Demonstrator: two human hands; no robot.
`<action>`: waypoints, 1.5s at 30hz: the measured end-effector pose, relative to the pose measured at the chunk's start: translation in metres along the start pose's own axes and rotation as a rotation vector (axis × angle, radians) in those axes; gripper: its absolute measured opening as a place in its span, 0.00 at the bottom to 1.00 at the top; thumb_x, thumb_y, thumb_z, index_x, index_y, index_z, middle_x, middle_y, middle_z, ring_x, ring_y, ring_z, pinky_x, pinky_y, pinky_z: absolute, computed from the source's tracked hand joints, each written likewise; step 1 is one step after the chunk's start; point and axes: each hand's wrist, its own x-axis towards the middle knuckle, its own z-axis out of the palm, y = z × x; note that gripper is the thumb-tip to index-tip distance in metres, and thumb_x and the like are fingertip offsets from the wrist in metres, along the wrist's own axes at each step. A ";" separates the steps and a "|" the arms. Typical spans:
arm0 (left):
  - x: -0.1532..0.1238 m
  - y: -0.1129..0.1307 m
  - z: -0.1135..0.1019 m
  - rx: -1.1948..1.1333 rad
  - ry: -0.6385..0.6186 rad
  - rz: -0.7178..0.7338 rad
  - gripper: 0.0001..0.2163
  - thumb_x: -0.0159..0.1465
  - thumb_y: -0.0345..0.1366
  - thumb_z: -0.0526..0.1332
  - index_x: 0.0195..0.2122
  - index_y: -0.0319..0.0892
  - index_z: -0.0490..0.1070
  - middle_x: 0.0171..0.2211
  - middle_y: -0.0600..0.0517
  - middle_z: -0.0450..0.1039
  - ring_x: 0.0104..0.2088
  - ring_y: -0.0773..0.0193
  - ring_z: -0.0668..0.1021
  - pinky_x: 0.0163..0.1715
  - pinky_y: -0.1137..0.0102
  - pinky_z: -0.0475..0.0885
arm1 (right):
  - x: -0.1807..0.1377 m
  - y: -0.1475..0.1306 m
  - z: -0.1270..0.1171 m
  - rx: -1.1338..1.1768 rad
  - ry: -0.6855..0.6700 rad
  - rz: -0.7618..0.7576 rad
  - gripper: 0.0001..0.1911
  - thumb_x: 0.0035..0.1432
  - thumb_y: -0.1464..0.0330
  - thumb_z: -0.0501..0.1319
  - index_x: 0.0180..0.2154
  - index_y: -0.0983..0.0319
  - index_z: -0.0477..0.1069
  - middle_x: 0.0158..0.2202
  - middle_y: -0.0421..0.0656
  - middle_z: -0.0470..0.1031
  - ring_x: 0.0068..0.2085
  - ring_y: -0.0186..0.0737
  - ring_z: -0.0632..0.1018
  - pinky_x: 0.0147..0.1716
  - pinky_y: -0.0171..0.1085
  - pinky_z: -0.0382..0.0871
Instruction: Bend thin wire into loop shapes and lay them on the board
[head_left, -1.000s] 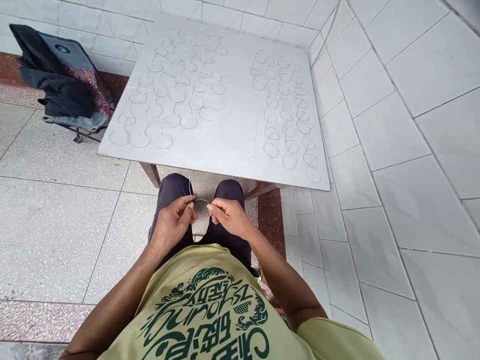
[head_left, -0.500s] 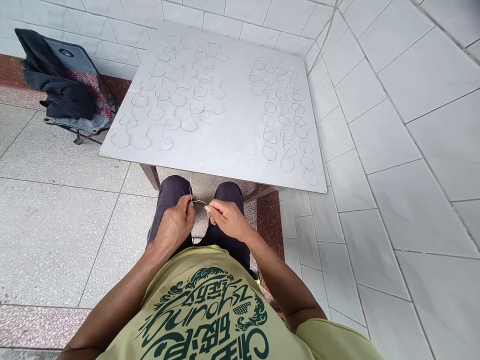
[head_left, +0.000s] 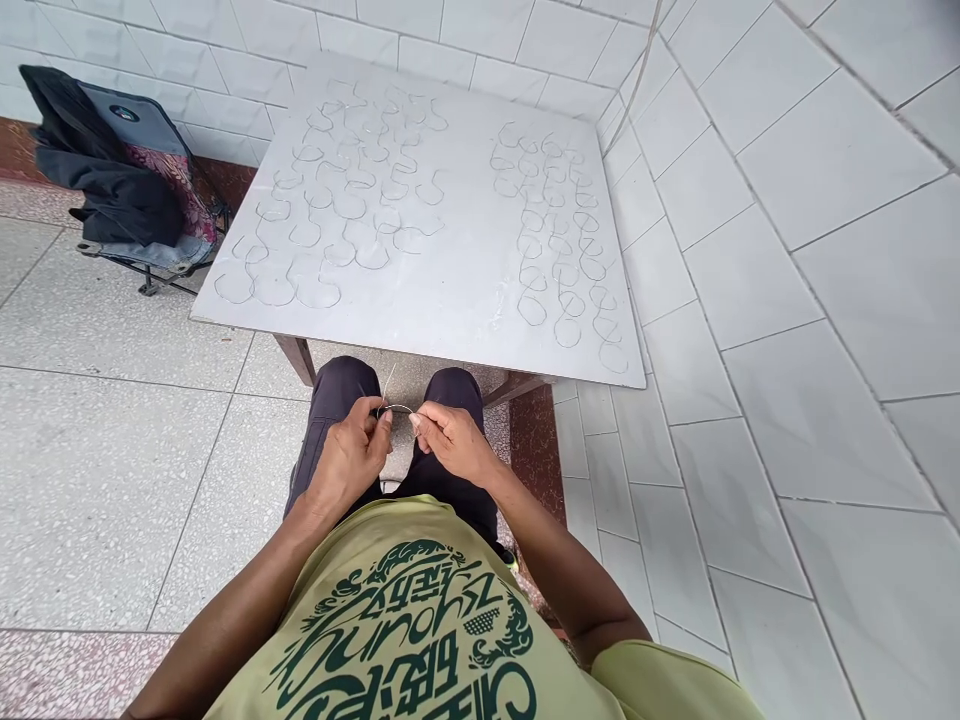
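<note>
Over my lap, my left hand [head_left: 351,452] and my right hand [head_left: 453,441] both pinch a thin piece of metal wire [head_left: 396,405]. The wire arcs between the fingertips, and one end sticks up above my left thumb. In front of my knees stands a low white table [head_left: 465,270]. Several open hook-shaped wire pieces [head_left: 341,205] lie on its left half. Several closed figure-eight wire loops [head_left: 559,235] lie in rows on its right half.
A folding chair [head_left: 142,215] draped with dark clothing stands on the speckled floor at the left. A white tiled wall [head_left: 787,250] runs along the right side, close to the table. A long thin wire [head_left: 637,75] rises by the table's far right corner.
Both hands have kept their pinch on the wire and stayed over my lap. The upright wire end has tilted slightly to the right. The view has shifted a little.
</note>
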 end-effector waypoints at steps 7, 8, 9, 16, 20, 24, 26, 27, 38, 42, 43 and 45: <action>0.002 0.001 -0.005 -0.369 -0.016 -0.104 0.21 0.71 0.53 0.58 0.53 0.40 0.72 0.33 0.49 0.80 0.29 0.61 0.79 0.34 0.66 0.74 | 0.001 0.000 -0.006 0.026 0.014 0.024 0.20 0.75 0.55 0.52 0.33 0.59 0.67 0.23 0.36 0.72 0.25 0.33 0.74 0.32 0.33 0.66; 0.003 0.002 -0.006 -0.390 -0.022 -0.107 0.21 0.71 0.53 0.58 0.53 0.40 0.72 0.34 0.48 0.80 0.30 0.61 0.79 0.35 0.66 0.75 | 0.001 0.000 -0.007 0.028 0.010 0.023 0.20 0.75 0.55 0.52 0.33 0.59 0.67 0.23 0.36 0.72 0.25 0.33 0.73 0.32 0.33 0.65; 0.004 0.003 -0.008 -0.414 -0.030 -0.112 0.21 0.71 0.52 0.59 0.52 0.39 0.73 0.34 0.48 0.81 0.30 0.61 0.79 0.36 0.66 0.75 | 0.001 -0.001 -0.007 0.030 0.001 0.022 0.20 0.75 0.55 0.52 0.32 0.59 0.67 0.23 0.36 0.72 0.25 0.33 0.73 0.32 0.33 0.65; 0.021 -0.004 -0.034 -0.810 -0.402 -0.214 0.15 0.66 0.41 0.69 0.49 0.38 0.80 0.40 0.45 0.79 0.35 0.64 0.78 0.36 0.70 0.74 | -0.004 -0.004 -0.013 0.250 -0.129 0.099 0.24 0.73 0.49 0.53 0.30 0.59 0.66 0.24 0.37 0.71 0.25 0.33 0.72 0.30 0.33 0.68; 0.022 -0.011 -0.038 -0.934 -0.515 -0.268 0.10 0.63 0.35 0.72 0.45 0.39 0.81 0.33 0.50 0.75 0.30 0.69 0.76 0.32 0.74 0.72 | -0.008 -0.007 -0.016 0.310 -0.157 0.101 0.25 0.72 0.48 0.54 0.30 0.59 0.66 0.24 0.37 0.71 0.26 0.34 0.73 0.32 0.34 0.68; 0.018 -0.015 -0.032 -1.007 -0.522 -0.259 0.11 0.64 0.36 0.71 0.46 0.40 0.80 0.34 0.49 0.75 0.30 0.68 0.77 0.31 0.73 0.72 | -0.009 -0.011 -0.016 0.240 -0.136 0.074 0.25 0.73 0.50 0.53 0.29 0.59 0.66 0.24 0.38 0.71 0.27 0.34 0.73 0.33 0.34 0.68; 0.016 -0.017 -0.030 -1.033 -0.506 -0.262 0.11 0.64 0.37 0.71 0.46 0.40 0.79 0.35 0.49 0.75 0.30 0.68 0.77 0.31 0.73 0.72 | -0.009 -0.013 -0.016 0.189 -0.116 0.056 0.24 0.74 0.51 0.53 0.29 0.59 0.66 0.24 0.37 0.71 0.27 0.34 0.72 0.33 0.34 0.67; 0.015 -0.019 -0.029 -1.042 -0.493 -0.266 0.11 0.64 0.37 0.71 0.45 0.40 0.79 0.34 0.49 0.75 0.30 0.68 0.77 0.31 0.73 0.72 | -0.009 -0.013 -0.015 0.167 -0.112 0.047 0.24 0.74 0.52 0.53 0.29 0.59 0.66 0.24 0.37 0.71 0.27 0.34 0.72 0.33 0.34 0.66; 0.017 -0.030 -0.021 -1.090 -0.413 -0.242 0.08 0.58 0.33 0.75 0.36 0.40 0.80 0.31 0.53 0.71 0.29 0.70 0.73 0.31 0.74 0.70 | -0.009 -0.015 -0.011 0.099 -0.157 0.029 0.22 0.74 0.56 0.54 0.28 0.60 0.66 0.23 0.37 0.72 0.25 0.32 0.70 0.31 0.33 0.63; 0.019 -0.032 -0.022 -1.034 -0.414 -0.220 0.06 0.59 0.31 0.73 0.37 0.39 0.80 0.31 0.53 0.73 0.29 0.70 0.74 0.31 0.74 0.71 | -0.009 -0.016 -0.012 0.085 -0.157 0.027 0.22 0.74 0.56 0.54 0.28 0.60 0.67 0.23 0.37 0.72 0.25 0.32 0.71 0.31 0.33 0.63; 0.019 -0.032 -0.023 -1.024 -0.413 -0.209 0.06 0.60 0.31 0.73 0.37 0.39 0.80 0.31 0.52 0.74 0.29 0.69 0.75 0.32 0.74 0.71 | -0.008 -0.015 -0.013 0.086 -0.155 0.021 0.22 0.74 0.56 0.54 0.29 0.60 0.67 0.23 0.37 0.72 0.26 0.32 0.71 0.31 0.33 0.63; 0.019 -0.032 -0.024 -1.016 -0.415 -0.184 0.06 0.61 0.32 0.72 0.38 0.39 0.80 0.31 0.52 0.74 0.29 0.69 0.75 0.32 0.74 0.72 | -0.008 -0.014 -0.013 0.094 -0.143 0.011 0.22 0.74 0.57 0.54 0.29 0.60 0.66 0.23 0.36 0.72 0.26 0.32 0.71 0.32 0.33 0.63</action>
